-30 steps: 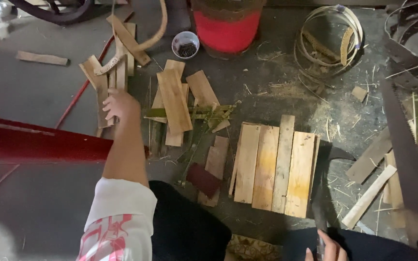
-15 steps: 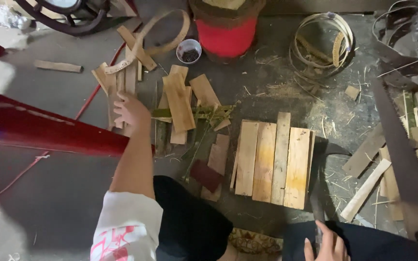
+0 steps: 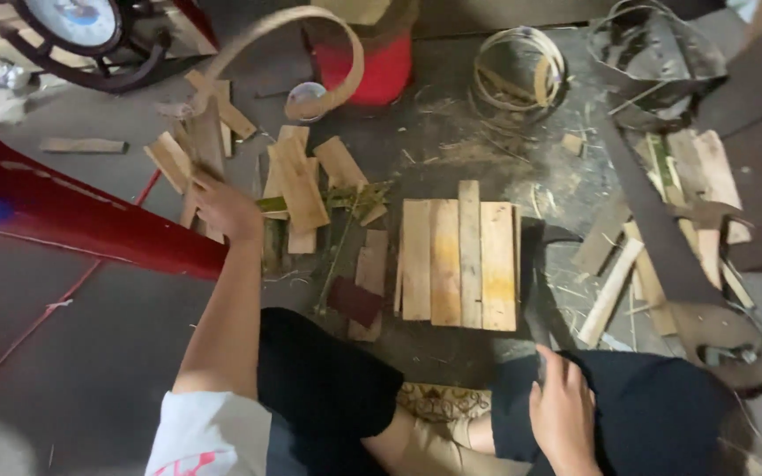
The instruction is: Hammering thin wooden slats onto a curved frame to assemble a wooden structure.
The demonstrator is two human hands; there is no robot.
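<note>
L hand (image 3: 227, 210), centre-left of frame, is stretched out to a heap of short wood slats (image 3: 189, 163) on the floor (image 3: 108, 353); grip closed on one slat that stands nearly upright from the fist toward upper left. Above it a curved bamboo strip (image 3: 328, 44) arcs across the top centre, passing in front of a red bucket (image 3: 385, 66). More slats (image 3: 297, 181) lie just right of the hand. R hand (image 3: 562, 414), lower right, lies flat on the person's dark-clad knee, fingers loose, holding nothing. Mid-frame: a panel of planks (image 3: 456, 264) laid side by side on the floor. Bamboo coil (image 3: 518, 66) at top right of centre.
</note>
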